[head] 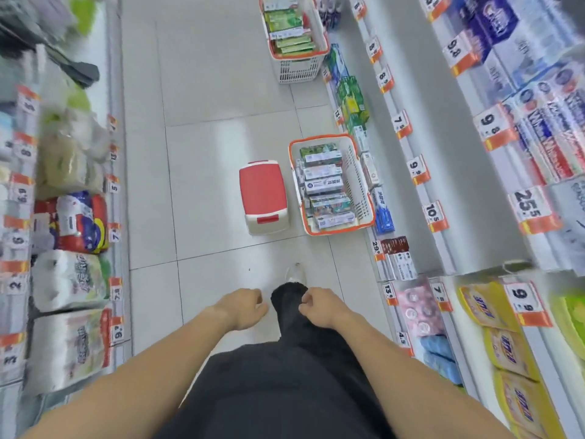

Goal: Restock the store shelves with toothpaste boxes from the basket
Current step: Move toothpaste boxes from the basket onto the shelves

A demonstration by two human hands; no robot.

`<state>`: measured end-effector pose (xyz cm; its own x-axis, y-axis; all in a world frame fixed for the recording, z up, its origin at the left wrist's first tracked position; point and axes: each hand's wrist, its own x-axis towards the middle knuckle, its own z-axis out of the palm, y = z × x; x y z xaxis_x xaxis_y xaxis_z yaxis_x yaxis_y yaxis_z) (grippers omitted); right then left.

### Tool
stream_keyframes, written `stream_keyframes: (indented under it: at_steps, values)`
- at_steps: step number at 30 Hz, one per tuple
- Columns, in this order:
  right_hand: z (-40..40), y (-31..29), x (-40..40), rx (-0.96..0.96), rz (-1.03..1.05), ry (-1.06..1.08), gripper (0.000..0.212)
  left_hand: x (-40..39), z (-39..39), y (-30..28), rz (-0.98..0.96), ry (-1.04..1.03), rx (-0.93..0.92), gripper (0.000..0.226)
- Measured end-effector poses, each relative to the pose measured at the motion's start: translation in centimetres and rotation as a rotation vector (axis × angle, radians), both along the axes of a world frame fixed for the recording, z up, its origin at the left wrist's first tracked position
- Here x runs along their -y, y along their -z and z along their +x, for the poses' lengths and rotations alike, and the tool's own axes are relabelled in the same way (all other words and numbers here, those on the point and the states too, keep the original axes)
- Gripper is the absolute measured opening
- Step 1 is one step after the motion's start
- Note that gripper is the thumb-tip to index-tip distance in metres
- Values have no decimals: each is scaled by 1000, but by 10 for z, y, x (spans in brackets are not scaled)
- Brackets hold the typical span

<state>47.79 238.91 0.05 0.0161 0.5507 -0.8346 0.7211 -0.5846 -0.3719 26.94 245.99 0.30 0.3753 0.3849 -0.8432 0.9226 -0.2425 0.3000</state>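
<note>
Standing in aisle: left hand [243, 307] and right hand [319, 307] low, fingers loosely curled, holding nothing. Basket [364, 188] with toothpaste boxes [324, 185] at 12 o'clock; red stool [263, 194] touching floor just beside, at its 9 o'clock. Second basket [297, 66] farther along shelves [408, 147].

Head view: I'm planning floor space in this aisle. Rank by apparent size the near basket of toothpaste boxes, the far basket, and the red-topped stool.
1. Near basket, largest.
2. Far basket and red-topped stool look about alike; the far basket lies farther from the camera, so its real size is unsure and I won't rank them.
</note>
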Motion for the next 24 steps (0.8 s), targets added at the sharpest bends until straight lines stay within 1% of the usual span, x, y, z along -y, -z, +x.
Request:
stream_keyframes:
  at_steps: [3, 5, 9, 11, 13, 16, 20, 23, 24]
  values:
    - [23, 2, -72, -8, 13, 14, 31, -74, 24, -6, -7, -6, -10, 47]
    - [38, -1, -119, -12, 20, 34, 29, -126, 42, -11, 20, 2, 9, 46]
    - [58, -7, -202, -3, 36, 112, 30, -222, 74, -14, 50, 97, 64, 47]
    - [63, -5, -237, 3, 30, 174, 30, -268, 88, -6, 29, 139, 102, 47]
    - [68, -1, -272, 10, 34, 277, 30, -317, 103, 6, 2, 200, 139, 41]
    - [72, 2, -316, 47, 66, 482, 29, -386, 125, 22, -3, 350, 170, 27]
    - [64, -3, -349, 47, 56, 725, 33, -456, 158, 21, -5, 634, 152, 26]
    - [68, -2, -361, 10, 69, 866, 23, -491, 192, 19, 15, 817, 116, 30]
    - [72, 0, -363, 11, 91, 901, 23, -498, 206, 20, 26, 861, 117, 30]
